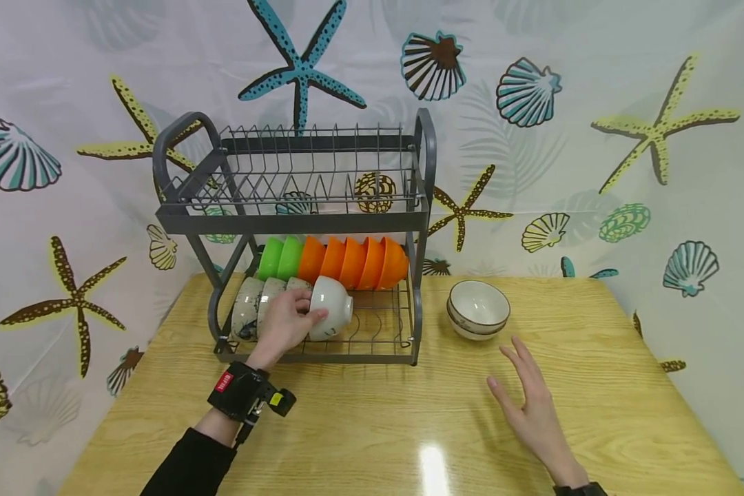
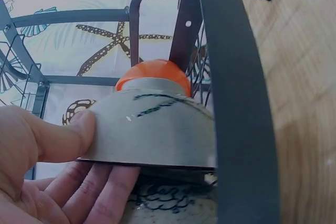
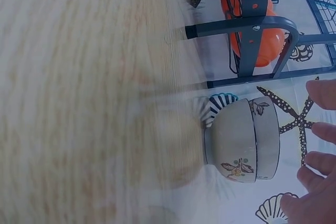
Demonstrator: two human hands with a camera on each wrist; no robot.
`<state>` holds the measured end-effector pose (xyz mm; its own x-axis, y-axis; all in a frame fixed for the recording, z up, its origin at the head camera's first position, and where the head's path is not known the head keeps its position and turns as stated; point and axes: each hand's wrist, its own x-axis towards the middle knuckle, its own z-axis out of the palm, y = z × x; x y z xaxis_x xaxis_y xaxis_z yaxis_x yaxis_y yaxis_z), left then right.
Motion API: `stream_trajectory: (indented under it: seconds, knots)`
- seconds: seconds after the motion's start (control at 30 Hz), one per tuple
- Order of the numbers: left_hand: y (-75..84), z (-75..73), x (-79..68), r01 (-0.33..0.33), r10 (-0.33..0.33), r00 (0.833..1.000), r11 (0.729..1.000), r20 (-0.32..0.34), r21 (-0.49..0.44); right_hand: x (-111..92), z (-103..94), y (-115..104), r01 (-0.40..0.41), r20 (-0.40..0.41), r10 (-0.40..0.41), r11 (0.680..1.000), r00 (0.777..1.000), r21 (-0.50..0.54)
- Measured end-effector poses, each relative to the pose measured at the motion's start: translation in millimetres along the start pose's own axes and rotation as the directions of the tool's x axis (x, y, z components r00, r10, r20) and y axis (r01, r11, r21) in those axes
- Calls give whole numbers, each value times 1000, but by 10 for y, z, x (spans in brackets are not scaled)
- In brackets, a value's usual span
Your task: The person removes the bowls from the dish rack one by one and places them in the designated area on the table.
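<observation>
On the lower tier of a grey dish rack (image 1: 347, 359), my left hand (image 1: 286, 320) pinches the rim of a white bowl (image 1: 333, 310) that stands on its side. In the left wrist view, the thumb lies on the outside of this bowl (image 2: 152, 129) and the fingers go under its rim. Patterned bowls (image 1: 246, 306) stand on edge to the left of it. My right hand (image 1: 529, 406) hovers over the table with spread fingers, holding nothing. Beyond it, two nested white bowls (image 1: 479, 308) with a leaf pattern stand upright on the table, untouched.
Behind the patterned bowls, green bowls (image 1: 271, 258) and several orange bowls (image 1: 392, 265) stand on edge in a row. The wire upper tier (image 1: 297, 186) overhangs them. A wooden table (image 1: 372, 420) carries the rack, and a cloth with sea-life prints (image 1: 545, 179) hangs behind.
</observation>
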<state>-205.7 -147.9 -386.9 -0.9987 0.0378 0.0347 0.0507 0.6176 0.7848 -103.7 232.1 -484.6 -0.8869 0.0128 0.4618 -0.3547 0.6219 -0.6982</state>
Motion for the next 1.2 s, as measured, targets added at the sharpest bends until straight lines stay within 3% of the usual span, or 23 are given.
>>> stream_trajectory:
  seconds: [0.17, 0.33, 0.53, 0.67, 0.8, 0.93, 1.13, 1.2]
  knots:
    - [-46, 32, -53, -31, 33, 999, 993, 19, -117, 6, -25, -16, -30, 23, 30, 999, 999, 14]
    - [-83, 66, -131, -117, 124, 992, 974, 23, -195, 4, -74, -62, -83, 61, 80, 995, 995, 49]
    - [-107, 97, -248, -257, 268, 963, 934, 10, -248, 20, -109, -108, -142, 106, 133, 986, 985, 86]
    - [-120, 126, -359, -345, 350, 937, 915, -12, -208, 32, -119, -149, -141, 124, 128, 984, 984, 111]
    - [-140, 178, -455, -440, 439, 898, 890, -40, -121, 47, -129, -202, -114, 145, 95, 985, 985, 131]
    - [-157, 239, -531, -530, 526, 847, 847, -71, -42, 76, -122, -250, -75, 169, 46, 982, 984, 171]
    - [-171, 347, -618, -653, 655, 750, 755, -94, 49, 98, -80, -332, -24, 205, -39, 955, 978, 295]
    - [-170, 382, -641, -697, 702, 706, 712, -91, 90, 99, -59, -377, -9, 221, -65, 947, 973, 322]
